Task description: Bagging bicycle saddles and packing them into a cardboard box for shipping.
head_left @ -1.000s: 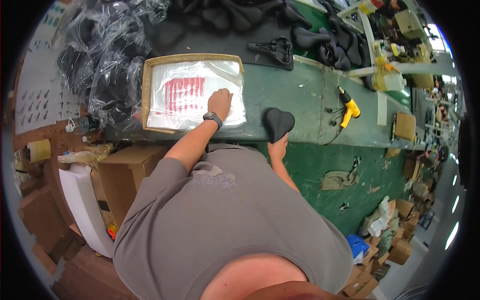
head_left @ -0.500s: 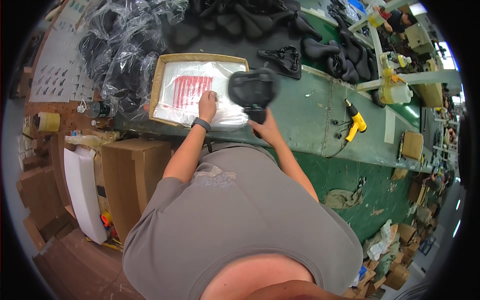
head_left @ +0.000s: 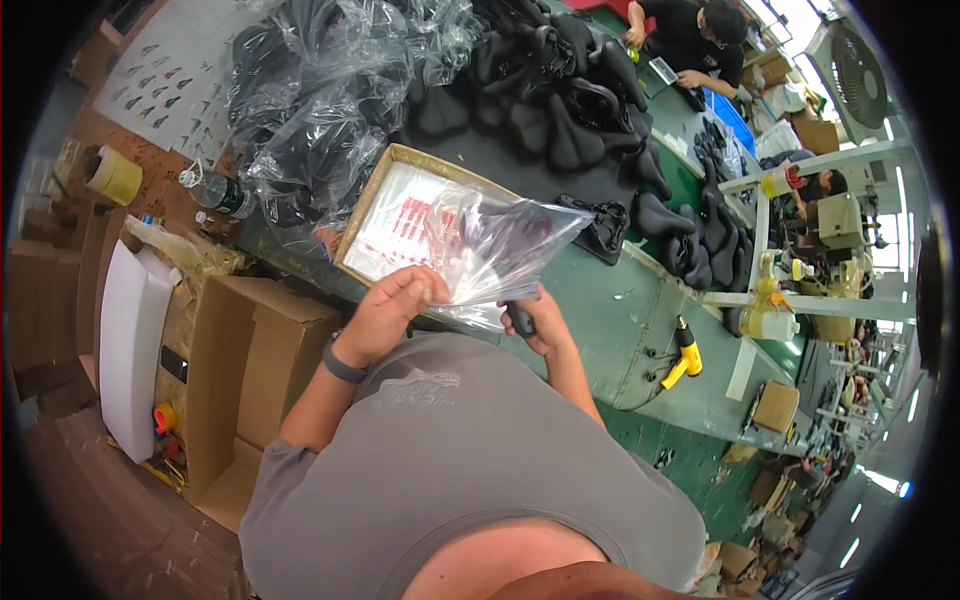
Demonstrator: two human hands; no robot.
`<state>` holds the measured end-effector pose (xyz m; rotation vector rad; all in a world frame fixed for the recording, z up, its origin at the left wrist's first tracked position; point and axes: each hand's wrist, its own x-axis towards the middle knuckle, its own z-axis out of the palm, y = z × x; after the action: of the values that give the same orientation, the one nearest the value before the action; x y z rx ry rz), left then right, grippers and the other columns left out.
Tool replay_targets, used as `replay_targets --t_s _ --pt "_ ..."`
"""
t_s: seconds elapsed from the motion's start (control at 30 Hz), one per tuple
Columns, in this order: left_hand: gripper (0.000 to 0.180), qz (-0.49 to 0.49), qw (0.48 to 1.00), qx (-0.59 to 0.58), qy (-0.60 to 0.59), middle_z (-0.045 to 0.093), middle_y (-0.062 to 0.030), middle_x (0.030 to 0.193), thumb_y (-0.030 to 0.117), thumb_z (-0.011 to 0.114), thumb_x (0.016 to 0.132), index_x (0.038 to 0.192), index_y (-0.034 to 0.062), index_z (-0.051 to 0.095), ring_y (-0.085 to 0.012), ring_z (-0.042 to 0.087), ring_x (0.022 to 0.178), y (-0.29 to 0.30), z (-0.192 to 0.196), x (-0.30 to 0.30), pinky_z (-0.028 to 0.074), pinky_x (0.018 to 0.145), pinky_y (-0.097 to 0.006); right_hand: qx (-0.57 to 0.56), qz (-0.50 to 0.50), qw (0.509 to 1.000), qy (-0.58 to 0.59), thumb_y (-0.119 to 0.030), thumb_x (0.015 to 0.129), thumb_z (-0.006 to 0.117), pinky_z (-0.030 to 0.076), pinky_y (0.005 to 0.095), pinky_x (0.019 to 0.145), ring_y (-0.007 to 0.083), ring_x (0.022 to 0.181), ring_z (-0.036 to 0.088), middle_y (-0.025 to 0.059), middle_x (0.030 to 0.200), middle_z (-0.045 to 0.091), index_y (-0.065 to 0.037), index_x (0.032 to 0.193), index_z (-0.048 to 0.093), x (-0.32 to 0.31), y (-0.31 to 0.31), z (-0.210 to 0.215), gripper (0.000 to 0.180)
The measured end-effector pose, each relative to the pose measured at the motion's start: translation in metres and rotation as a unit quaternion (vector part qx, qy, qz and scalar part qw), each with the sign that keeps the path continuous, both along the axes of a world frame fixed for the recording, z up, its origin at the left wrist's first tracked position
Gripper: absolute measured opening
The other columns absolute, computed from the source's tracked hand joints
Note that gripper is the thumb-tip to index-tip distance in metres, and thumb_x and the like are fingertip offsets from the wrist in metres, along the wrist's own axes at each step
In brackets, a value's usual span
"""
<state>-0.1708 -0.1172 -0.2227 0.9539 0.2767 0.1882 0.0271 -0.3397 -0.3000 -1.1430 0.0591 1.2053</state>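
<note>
Facing a long green workbench, we have heaped black padded saddles beyond both hands and an open brown cardboard box just ahead. A clear plastic bag, pinched in our left hand, partly hides the box; our right hand grips a single black saddle by its narrow end. Since earlier, our left hand has raised the bag.

Your left hand pinches the edge of a clear bag above a shallow cardboard box on the green table, while your right hand grips the narrow end of a black saddle, its wider part dark through the film, a yellow heat gun lying farther right.
</note>
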Motion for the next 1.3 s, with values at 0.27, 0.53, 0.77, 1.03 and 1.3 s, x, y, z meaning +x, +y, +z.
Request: replay_targets --t_s 0.27,0.53,0.77,1.03,1.3 --pt "0.047 0.003 0.996 0.033 0.082 0.069 -0.0064 0.12 0.034 0.074 0.1 0.13 0.0014 0.059 -0.0155 0.065 0.108 0.063 -0.036 0.136 0.052 0.093 -0.027 -0.116 -0.08 0.784 -0.605 -0.017 0.109 0.054 0.056 0.0366 0.083 0.0244 0.092 0.073 0.0149 0.1 0.075 0.004 0.118 0.069 0.011 0.111 0.023 0.028" --pt "0.043 0.038 0.894 0.391 0.216 0.077 -0.0122 0.097 0.021 0.082 0.089 0.121 -0.0049 0.07 -0.0159 0.072 0.083 0.258 -0.166 0.243 0.056 0.077 -0.033 -0.204 -0.067 0.812 -0.542 -0.007 0.099 0.068 0.057 0.0281 0.083 0.0151 0.088 0.073 0.0099 0.097 0.077 0.002 0.124 0.071 0.088 0.104 0.015 0.027" --pt "0.04 0.285 0.646 0.687 0.172 0.068 -0.0157 0.121 0.018 0.072 0.093 0.131 0.0066 0.063 -0.0337 0.066 0.109 0.217 -0.136 0.212 0.053 0.088 -0.045 -0.417 0.12 0.615 -0.659 -0.011 0.085 0.076 0.051 0.0469 0.102 0.0393 0.117 0.064 0.0225 0.125 0.068 -0.001 0.135 0.061 0.277 0.069 -0.141 0.053" --pt "0.059 -0.186 0.735 0.649 0.065 0.049 -0.0158 0.155 0.02 0.079 0.082 0.137 0.0104 0.061 -0.0331 0.041 0.148 0.083 -0.186 0.13 0.034 0.122 -0.05 -0.455 0.386 0.433 -0.676 -0.02 0.08 0.081 0.052 0.0512 0.101 0.0358 0.117 0.065 0.0177 0.13 0.061 -0.012 0.145 0.051 0.344 0.071 -0.26 0.072" --pt "0.08 -0.227 0.631 0.732 0.12 0.033 -0.0163 0.167 0.034 0.082 0.083 0.152 0.0132 0.049 -0.0313 0.026 0.157 0.061 -0.208 0.107 0.022 0.127 -0.054 -0.463 0.168 0.558 -0.667 -0.032 0.091 0.076 0.056 0.0498 0.087 0.0396 0.107 0.068 0.0187 0.126 0.065 -0.019 0.149 0.052 0.273 -0.003 -0.125 0.065"
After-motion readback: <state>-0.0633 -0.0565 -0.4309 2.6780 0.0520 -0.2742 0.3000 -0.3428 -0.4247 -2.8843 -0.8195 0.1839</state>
